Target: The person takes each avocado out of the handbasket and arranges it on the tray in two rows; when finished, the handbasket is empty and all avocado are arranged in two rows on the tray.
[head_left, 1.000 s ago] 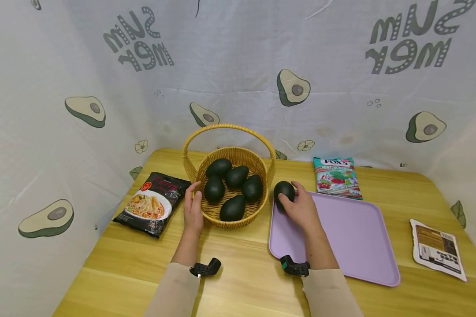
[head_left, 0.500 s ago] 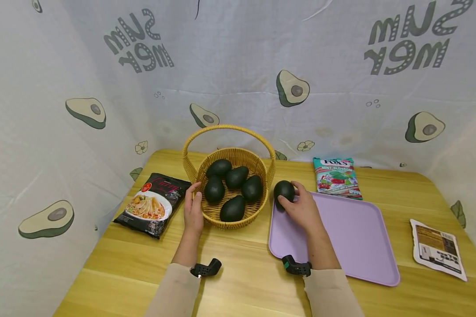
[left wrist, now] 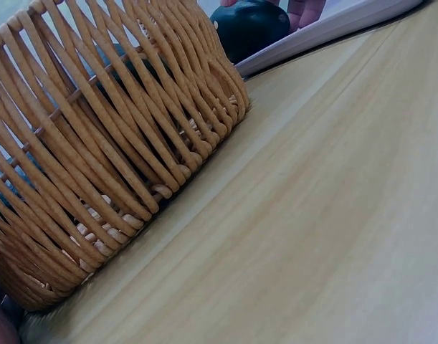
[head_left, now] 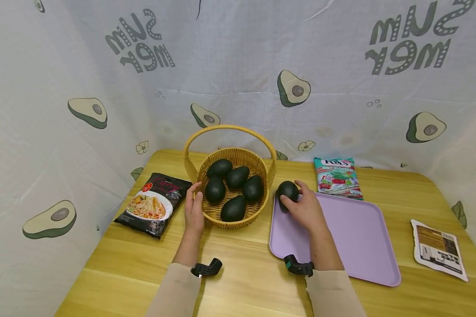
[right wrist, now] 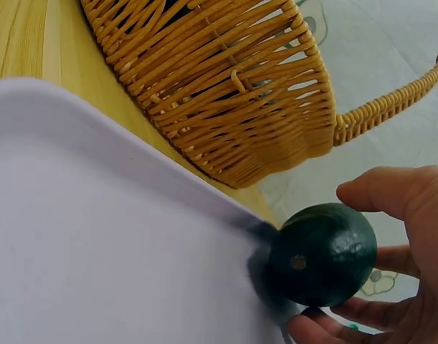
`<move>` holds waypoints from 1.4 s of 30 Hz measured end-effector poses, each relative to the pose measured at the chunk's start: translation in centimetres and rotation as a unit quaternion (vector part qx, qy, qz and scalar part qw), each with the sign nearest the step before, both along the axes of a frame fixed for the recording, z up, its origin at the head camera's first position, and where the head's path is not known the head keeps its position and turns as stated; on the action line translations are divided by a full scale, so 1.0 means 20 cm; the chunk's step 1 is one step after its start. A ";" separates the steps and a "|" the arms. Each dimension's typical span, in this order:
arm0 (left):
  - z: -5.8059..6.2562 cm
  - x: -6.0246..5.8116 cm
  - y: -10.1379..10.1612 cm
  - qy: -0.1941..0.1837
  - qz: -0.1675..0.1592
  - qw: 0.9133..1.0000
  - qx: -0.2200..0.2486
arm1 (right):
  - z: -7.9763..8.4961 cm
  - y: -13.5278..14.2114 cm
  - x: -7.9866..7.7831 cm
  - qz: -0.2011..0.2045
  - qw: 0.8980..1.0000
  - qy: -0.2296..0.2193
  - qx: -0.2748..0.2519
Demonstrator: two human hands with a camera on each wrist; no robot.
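Note:
A dark green avocado (head_left: 287,192) is at the far left corner of the lilac tray (head_left: 357,237). My right hand (head_left: 307,211) grips it, thumb on the near side; in the right wrist view the avocado (right wrist: 322,254) sits between thumb and spread fingers, low over the tray's corner. Just left stands a round wicker basket (head_left: 232,223) with a tall arched handle, several avocados lying inside. My left hand (head_left: 194,211) rests against the basket's left side with fairly straight fingers at the rim. Only a sliver of that hand shows in the left wrist view.
A black noodle packet (head_left: 152,204) lies left of the basket, close to the left hand. Behind the tray is a teal candy bag (head_left: 337,178). A white and brown pouch (head_left: 439,248) lies near the table's right edge. A printed curtain (head_left: 238,57) hangs behind.
My right hand and the avocado have shifted slightly to the right at the tray's corner. The left hand and basket stay in place.

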State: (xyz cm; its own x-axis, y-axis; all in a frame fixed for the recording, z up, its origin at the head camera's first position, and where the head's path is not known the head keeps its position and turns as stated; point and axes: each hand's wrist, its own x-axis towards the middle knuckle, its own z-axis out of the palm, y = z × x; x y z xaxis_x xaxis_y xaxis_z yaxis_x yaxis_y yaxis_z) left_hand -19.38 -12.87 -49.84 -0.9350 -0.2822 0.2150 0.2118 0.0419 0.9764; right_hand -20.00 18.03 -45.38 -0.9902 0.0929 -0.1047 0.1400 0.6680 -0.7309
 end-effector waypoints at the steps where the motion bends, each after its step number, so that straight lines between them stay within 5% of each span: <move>1: 0.00 0.00 0.00 0.001 0.001 1.000 0.000 | 0.00 0.00 0.00 -0.001 1.000 0.001 0.001; 23: 0.00 0.00 0.00 0.004 0.000 1.000 0.004 | 0.00 0.00 0.00 0.004 1.000 -0.004 -0.004; 42: -0.01 0.00 -0.01 -0.009 -0.005 1.000 -0.001 | 0.01 0.01 0.00 -0.036 0.999 -0.001 -0.008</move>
State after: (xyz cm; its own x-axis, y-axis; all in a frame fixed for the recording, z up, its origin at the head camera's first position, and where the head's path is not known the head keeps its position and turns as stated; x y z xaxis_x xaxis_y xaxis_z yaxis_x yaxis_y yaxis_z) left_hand -19.45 -13.00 -50.01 -0.9416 -0.2722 0.1981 0.1943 0.0411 0.9801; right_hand -20.00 18.19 -45.26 -0.9809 0.1615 -0.1084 0.1880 0.6444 -0.7412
